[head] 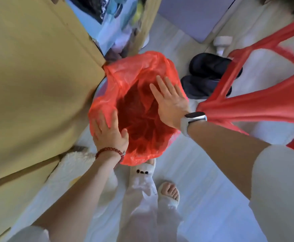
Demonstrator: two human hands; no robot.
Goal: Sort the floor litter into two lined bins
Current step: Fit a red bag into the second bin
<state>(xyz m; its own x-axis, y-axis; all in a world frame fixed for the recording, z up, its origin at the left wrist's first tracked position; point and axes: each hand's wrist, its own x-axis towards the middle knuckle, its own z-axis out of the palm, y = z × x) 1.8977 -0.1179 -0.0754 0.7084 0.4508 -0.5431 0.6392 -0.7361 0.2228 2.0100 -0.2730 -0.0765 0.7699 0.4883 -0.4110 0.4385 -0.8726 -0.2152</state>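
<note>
Head view: your left hand and right hand both lie flat with fingers spread, pressing the red bin liner into the bin on the floor just ahead of your feet; nothing is pinched. The liner is likely thin, light, slippery and easy to tear, so take it by the folded-over edge, not the loose middle. The cardboard box touches the bin's left side, a red stool crowds your right wrist, dark slippers lie just beyond; no litter visible.
</note>
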